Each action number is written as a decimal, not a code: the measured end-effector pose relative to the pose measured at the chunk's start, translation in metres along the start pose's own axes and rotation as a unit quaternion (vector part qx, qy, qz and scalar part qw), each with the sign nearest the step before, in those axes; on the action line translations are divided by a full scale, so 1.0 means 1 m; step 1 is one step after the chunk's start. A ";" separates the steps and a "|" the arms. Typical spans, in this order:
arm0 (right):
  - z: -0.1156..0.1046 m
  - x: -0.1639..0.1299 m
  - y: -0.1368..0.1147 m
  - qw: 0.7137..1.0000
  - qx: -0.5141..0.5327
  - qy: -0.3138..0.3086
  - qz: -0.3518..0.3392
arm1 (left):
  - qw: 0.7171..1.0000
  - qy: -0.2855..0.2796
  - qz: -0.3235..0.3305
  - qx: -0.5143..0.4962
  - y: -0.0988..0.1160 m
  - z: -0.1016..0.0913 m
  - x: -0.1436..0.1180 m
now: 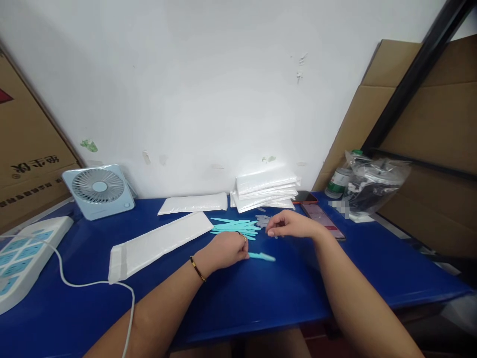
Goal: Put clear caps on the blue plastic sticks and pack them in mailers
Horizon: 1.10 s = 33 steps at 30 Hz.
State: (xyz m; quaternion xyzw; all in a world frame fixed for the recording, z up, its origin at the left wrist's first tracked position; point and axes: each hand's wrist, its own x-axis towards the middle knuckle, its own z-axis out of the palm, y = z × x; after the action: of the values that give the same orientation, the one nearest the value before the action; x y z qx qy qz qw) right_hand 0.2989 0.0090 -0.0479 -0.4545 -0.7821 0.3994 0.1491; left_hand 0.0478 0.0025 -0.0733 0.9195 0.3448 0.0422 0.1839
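Observation:
My left hand (229, 250) is closed on the handle end of a turquoise eyebrow razor (257, 256), whose paler blade end points right. Just beyond it lies a loose pile of similar turquoise razors (234, 226). My right hand (288, 223) reaches in from the right with its fingers curled and the fingertips together, beside a small heap of translucent plastic caps (263, 220). Whatever is between those fingertips is too small or hidden to make out.
White padded packets (264, 186) are stacked against the wall, with a flat packet (160, 243) to the left. A fan (99, 189), a power strip (33, 258) and a white cable (85, 285) occupy the left. Phones (323, 220) and a plastic bag (376, 184) stand right on the blue table (261, 303).

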 end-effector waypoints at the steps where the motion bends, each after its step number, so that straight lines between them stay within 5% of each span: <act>1: 0.003 0.001 -0.001 1.000 0.012 -0.027 -0.001 | 1.000 0.021 -0.015 -0.002 -0.004 0.000 0.001; 11: 0.016 0.009 -0.007 0.999 0.029 0.019 -0.036 | 0.981 0.040 -0.065 -0.179 -0.013 -0.013 0.000; 19: -0.006 0.010 0.029 0.977 -0.030 0.212 -0.014 | 0.972 0.185 -0.091 -0.111 -0.041 -0.026 -0.005; 27: 0.000 0.021 0.040 0.951 -0.178 0.252 0.013 | 0.987 0.148 -0.044 -0.054 -0.037 -0.014 -0.001; 33: -0.004 0.014 0.033 0.958 -0.163 0.234 0.012 | 0.972 0.204 -0.111 0.029 -0.055 -0.010 0.009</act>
State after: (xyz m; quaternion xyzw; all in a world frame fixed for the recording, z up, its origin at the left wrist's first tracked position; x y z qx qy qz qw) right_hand 0.3134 0.0309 -0.0725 -0.5628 -0.7742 0.1511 0.2469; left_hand 0.0187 0.0491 -0.0849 0.8523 0.4763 0.1980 0.0868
